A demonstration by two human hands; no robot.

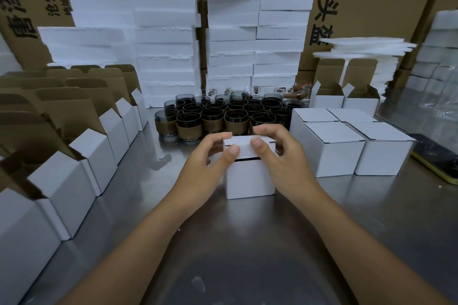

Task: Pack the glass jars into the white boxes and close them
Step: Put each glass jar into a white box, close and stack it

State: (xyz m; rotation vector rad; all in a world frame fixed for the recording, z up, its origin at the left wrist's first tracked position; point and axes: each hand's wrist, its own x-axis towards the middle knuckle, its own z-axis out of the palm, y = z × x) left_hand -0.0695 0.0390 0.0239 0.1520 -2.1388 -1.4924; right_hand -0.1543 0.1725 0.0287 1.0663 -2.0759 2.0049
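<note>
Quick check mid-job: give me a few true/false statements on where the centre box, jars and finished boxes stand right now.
1. The left hand and right hand both grip the lid of the centre box. True.
2. The lid is fully shut. False: a dark gap shows under its front edge.
3. Right of it stand closed boxes. True.
4. The jars sit nearer the camera than the centre box. False: they stand behind it.

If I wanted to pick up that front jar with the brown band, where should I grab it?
Probably by its open rim, from above and the near side. The front jar stands upright, mouth open, with other jars crowding its sides and back, so only the top and near face look free.
</note>
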